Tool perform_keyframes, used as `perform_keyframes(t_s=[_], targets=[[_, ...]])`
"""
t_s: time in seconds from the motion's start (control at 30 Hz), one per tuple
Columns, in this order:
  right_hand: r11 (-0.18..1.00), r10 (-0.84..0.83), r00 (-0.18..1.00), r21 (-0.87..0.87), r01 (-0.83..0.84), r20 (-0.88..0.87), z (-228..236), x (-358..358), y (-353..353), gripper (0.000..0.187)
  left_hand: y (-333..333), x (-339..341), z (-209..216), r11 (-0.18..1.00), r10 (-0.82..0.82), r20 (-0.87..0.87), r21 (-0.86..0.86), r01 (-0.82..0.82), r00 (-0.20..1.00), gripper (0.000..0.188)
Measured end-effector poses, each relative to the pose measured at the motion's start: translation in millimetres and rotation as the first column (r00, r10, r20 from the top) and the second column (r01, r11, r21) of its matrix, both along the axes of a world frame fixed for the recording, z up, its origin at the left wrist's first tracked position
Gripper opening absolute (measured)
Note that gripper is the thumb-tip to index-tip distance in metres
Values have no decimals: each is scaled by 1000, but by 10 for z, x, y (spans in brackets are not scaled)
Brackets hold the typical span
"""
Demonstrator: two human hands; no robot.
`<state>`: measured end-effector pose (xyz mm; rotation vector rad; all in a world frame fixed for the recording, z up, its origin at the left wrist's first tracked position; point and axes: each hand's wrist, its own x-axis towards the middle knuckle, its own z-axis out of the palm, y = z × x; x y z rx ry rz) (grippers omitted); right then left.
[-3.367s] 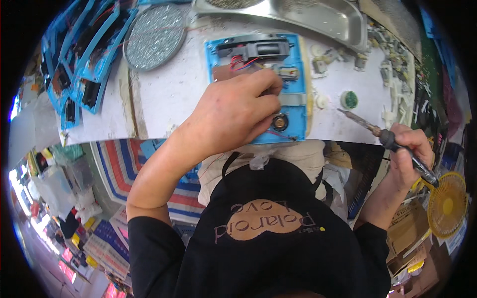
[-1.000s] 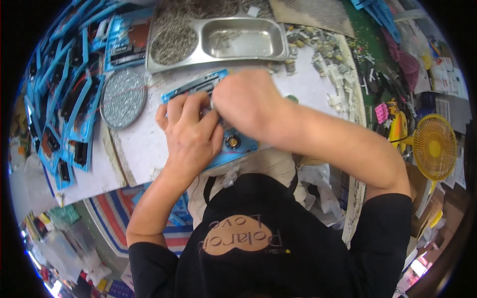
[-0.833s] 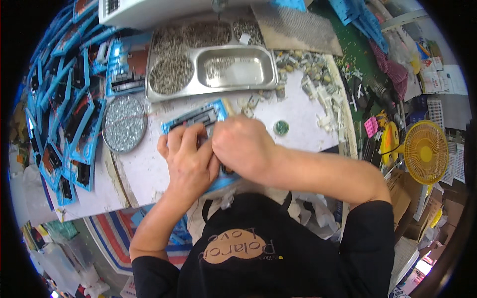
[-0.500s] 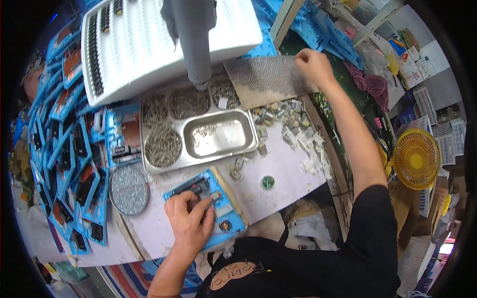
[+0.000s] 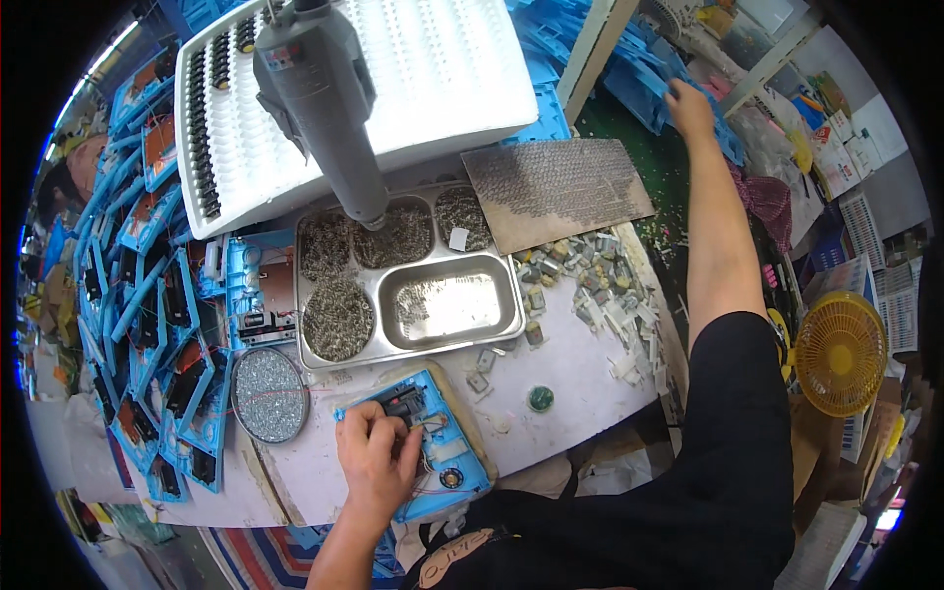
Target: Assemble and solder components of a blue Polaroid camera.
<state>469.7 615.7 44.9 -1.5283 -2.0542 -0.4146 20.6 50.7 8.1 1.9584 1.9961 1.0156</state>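
Observation:
My left hand (image 5: 379, 460) rests curled on a blue plastic casing (image 5: 462, 489) at the table's near edge, its fingers closed over the black part inside. Thin wires, a pale block and a round dark part with a copper-coloured centre show in the casing. Far to the right, my right arm is stretched out, with my right hand (image 5: 691, 110) at a heap of blue plastic pieces (image 5: 634, 84). Its fingers are bent and closed; whatever they pinch is too small to make out.
A steel compartment tray (image 5: 511, 324) holds small screws. Above it hangs a grey power screwdriver (image 5: 320, 108), before a white foam tray (image 5: 442, 79). Wired blue casings (image 5: 147, 324) pile up left. A textured board (image 5: 560, 187), loose metal pieces (image 5: 610, 285) and a yellow fan (image 5: 841, 352) are right.
My right hand has moved from the textured board up and right to the blue heap. My left hand stays at the casing. The whole view has shifted slightly.

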Motion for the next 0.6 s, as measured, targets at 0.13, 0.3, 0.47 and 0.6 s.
perform_keyframes(t_s=[0.13, 0.3, 0.47, 0.6], targets=[[853, -359, 674, -521, -44, -645, 199, 593, -271, 23, 28, 25, 21, 999, 32, 0, -22, -32, 1000, 25], [804, -577, 495, -558, 205, -650, 568, 1148, -457, 39, 147, 51, -12, 999, 36, 18, 0, -36, 999, 27], [904, -397, 870, 41, 426, -293, 832, 761, -1150, 61, 53, -63, 5, 1000, 23, 13, 14, -23, 1000, 28], [975, 165, 475, 72, -208, -864, 1135, 29, -3047, 33, -119, -331, 177, 986, -52, 140, 164, 29, 989, 40]])
